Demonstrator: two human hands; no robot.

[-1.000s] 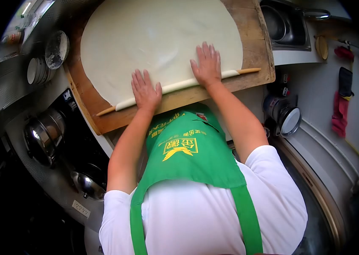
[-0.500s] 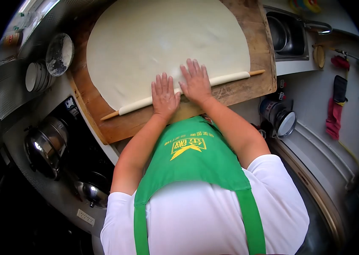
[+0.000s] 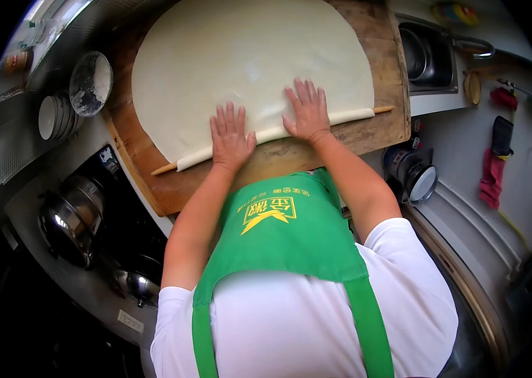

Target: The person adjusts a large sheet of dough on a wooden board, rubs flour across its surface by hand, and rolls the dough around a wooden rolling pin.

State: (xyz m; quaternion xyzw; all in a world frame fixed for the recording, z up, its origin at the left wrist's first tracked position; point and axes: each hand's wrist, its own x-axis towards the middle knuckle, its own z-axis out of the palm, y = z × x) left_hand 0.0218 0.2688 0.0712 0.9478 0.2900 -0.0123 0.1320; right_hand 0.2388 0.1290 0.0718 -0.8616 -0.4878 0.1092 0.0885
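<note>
Big dough [image 3: 247, 69], edge wrapped around a stick [image 3: 384, 109]
From far away, I have my left hand [image 3: 232, 140] and right hand [image 3: 309, 115] open and flat on the wrapped edge. The dough spreads past them on the board [image 3: 387, 69]. It looks soft and could tear; I'd hold the bare stick ends.

Kitchen, bright window [image 3: 58, 14] upper left, black stovetop [image 3: 122, 189] and white socket strip [image 3: 130, 320] lower left, metal sink [image 3: 433, 87] with curved faucet [image 3: 477, 45] upper right, white pipes [image 3: 477, 217] along pale wall [image 3: 458, 148].
</note>
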